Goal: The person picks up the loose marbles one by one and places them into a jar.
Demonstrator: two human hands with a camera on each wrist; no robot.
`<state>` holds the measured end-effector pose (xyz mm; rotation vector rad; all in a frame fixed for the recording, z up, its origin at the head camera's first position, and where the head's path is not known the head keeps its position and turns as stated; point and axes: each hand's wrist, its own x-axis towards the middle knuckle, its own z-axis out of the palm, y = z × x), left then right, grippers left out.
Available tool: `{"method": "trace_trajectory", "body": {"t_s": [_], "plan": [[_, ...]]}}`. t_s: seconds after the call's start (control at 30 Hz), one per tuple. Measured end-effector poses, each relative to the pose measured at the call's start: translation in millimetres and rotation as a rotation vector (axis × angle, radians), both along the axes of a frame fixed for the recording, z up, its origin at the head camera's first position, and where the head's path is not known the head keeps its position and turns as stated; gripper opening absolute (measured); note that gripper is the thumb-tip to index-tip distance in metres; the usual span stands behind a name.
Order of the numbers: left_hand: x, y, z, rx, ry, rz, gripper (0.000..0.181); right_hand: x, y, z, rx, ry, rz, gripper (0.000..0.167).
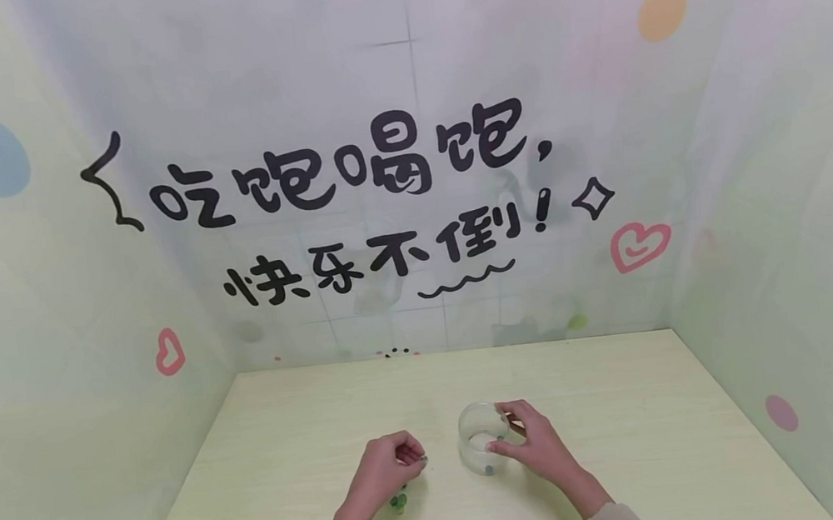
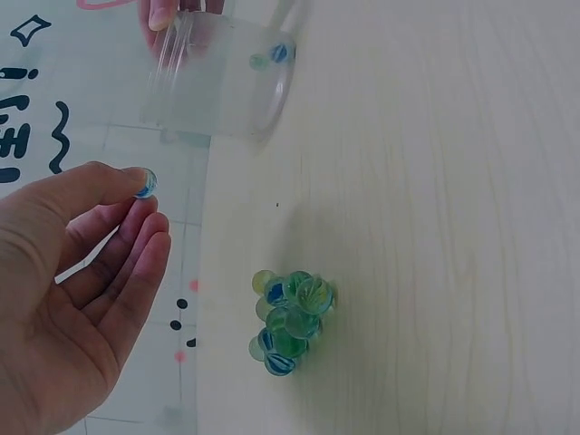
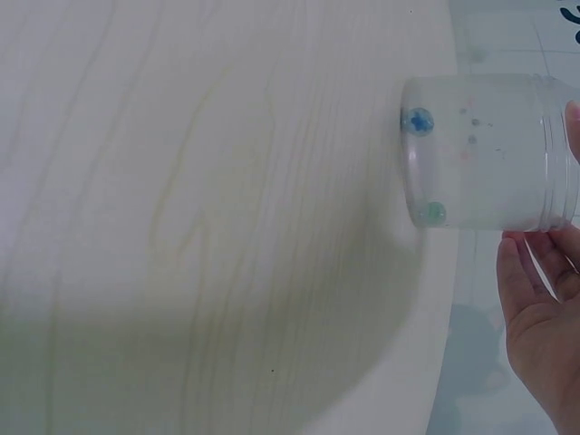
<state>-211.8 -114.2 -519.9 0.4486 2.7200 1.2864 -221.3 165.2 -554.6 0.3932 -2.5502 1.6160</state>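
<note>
A clear round jar stands on the table, gripped near its rim by my right hand, thumb on one side and fingers on the other. Two marbles, one blue and one green, lie at the jar's bottom. To the jar's left, my left hand pinches a single blue and clear marble between thumb and forefinger, clear of the jar. Several green and blue marbles sit in a cluster on the table, just beside and partly behind the left hand in the head view.
The pale wooden table is enclosed by a printed backdrop at the back and both sides. Black lettering, hearts and coloured dots mark the backdrop.
</note>
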Motion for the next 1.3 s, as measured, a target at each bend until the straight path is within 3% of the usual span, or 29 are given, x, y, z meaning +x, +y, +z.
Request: {"method": "trace_trajectory", "body": {"t_s": [0.63,1.3], "plan": [[-3.8,18.8,13.5,0.031,0.038,-0.019,0.008,-2.0,-1,-1.4,0.001,0.001,-0.005,0.063],[-9.8,37.0,19.1,0.088,0.072,-0.006,0.007,0.0,-1,0.2,0.004,0.009,-0.006,0.063]]}}
